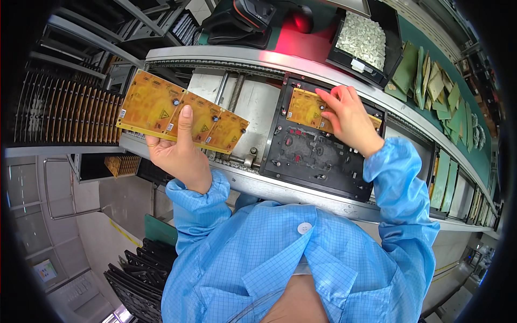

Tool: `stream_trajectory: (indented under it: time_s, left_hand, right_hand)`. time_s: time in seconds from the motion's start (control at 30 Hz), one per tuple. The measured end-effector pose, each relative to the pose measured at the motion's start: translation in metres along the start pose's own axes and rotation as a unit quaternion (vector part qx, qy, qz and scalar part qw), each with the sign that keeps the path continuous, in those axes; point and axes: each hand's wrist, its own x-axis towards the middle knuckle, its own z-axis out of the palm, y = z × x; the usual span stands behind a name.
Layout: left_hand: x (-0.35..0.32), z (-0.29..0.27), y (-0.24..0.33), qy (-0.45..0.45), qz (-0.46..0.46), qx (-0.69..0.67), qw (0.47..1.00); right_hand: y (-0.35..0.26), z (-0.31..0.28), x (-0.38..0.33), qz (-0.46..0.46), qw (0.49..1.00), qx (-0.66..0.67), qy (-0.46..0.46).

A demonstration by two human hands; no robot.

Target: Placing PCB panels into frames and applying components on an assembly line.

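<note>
My left hand (180, 153) grips a long amber circuit board panel (177, 110), thumb on top and fingers underneath. The panel is tilted over the conveyor and carries small round components, white labels and triangle marks. A second amber circuit board (305, 107) lies along the far side of a black fixture tray (318, 175). Over that board my right hand (347, 116) is bent, its thumb and fingertips drawn toward each other beside a small round component. Whatever lies between those fingertips, if anything, is too small to make out. The hand hides the middle of the board.
A conveyor with metal rails (215, 62) runs across in front of me. Beyond it stands a black bin (396, 46) of small white parts, near stacked green boards (452, 97) and a black scanner (253, 13). Racked amber boards (70, 110) stand at left, black trays (134, 280) lower left.
</note>
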Motion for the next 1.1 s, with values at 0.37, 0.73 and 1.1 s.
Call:
stream_trajectory:
  time_s: [0.37,0.73,1.1]
  left_hand:
    - [-0.004,0.008,0.002,-0.021,-0.026,-0.011,0.999]
    - [-0.077,0.051,0.015,-0.238,-0.248,-0.161,0.925]
    - [-0.042,0.025,-0.005,-0.504,-0.029,0.122,0.854]
  right_hand:
    - [-0.035,0.002,-0.060,0.097,0.988,-0.091,-0.076]
    - [-0.076,-0.033,-0.065,0.056,0.958,0.266,0.088]
    - [-0.010,-0.025,-0.110,0.083,0.994,0.034,0.064]
